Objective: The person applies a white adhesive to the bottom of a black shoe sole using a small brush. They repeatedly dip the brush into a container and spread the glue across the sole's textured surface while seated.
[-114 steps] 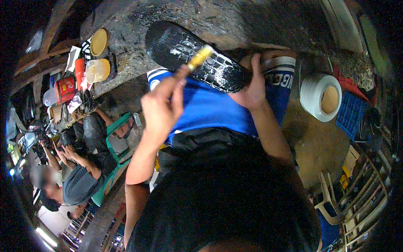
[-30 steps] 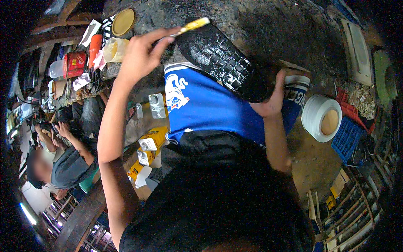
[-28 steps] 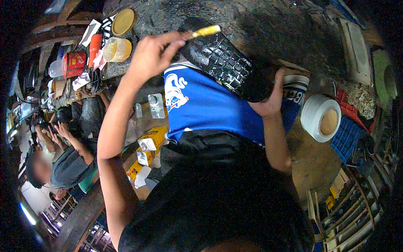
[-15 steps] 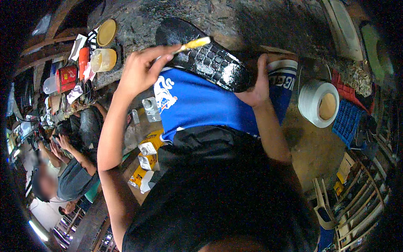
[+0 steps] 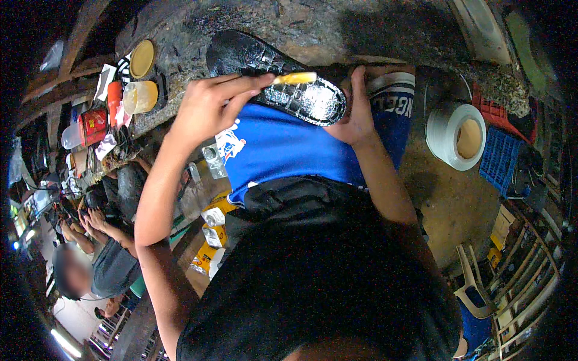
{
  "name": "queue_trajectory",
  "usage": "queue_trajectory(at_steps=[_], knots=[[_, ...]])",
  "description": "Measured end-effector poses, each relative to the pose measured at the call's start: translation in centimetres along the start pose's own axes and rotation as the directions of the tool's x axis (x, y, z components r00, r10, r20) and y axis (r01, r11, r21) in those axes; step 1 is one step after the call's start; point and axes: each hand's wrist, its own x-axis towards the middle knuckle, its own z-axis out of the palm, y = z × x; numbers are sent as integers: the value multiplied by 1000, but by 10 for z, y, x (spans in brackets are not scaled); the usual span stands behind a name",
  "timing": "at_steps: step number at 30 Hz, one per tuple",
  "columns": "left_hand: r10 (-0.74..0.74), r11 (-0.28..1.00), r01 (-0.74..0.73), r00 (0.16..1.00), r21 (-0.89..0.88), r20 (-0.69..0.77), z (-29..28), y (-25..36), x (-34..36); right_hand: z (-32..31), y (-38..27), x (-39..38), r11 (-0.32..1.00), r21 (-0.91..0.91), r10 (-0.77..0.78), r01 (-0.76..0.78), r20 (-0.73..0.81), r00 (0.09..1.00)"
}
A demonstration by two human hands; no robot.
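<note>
A black shoe sole (image 5: 241, 53), with a grid of small recesses, slants above my lap; its surface shines wet, most brightly at the end near my right hand. Between the fingertips of my left hand (image 5: 208, 105) is a slim yellow brush (image 5: 296, 78), its pale tip over the glossy part of the sole. Whether the tip touches it I cannot tell. My right hand (image 5: 354, 114) grips the narrower end, thumb up along the edge, other fingers mostly hidden beneath. Blue shorts (image 5: 301, 141) cover my lap below the sole.
To the left stand a tub of yellowish liquid (image 5: 140, 97), a round lid (image 5: 142, 59) and a red can (image 5: 93, 125). A white roll of strapping (image 5: 456, 137) and a blue basket (image 5: 501, 161) lie right. Another person (image 5: 111, 265) works at far left.
The sole has tilted, showing more of its inner face and rim. My left hand and the brush have shifted right and slightly down along it; my right hand has moved slightly left.
</note>
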Motion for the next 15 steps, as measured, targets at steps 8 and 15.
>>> queue_trajectory(at_steps=[8,15], knots=[[6,1000,-8,992,12,129,22,54,-31,7,-2,3,989,104,98,-110,108,989],[-314,946,280,919,-165,-240,66,91,-68,8,3,4,998,59,32,-29,-62,998]])
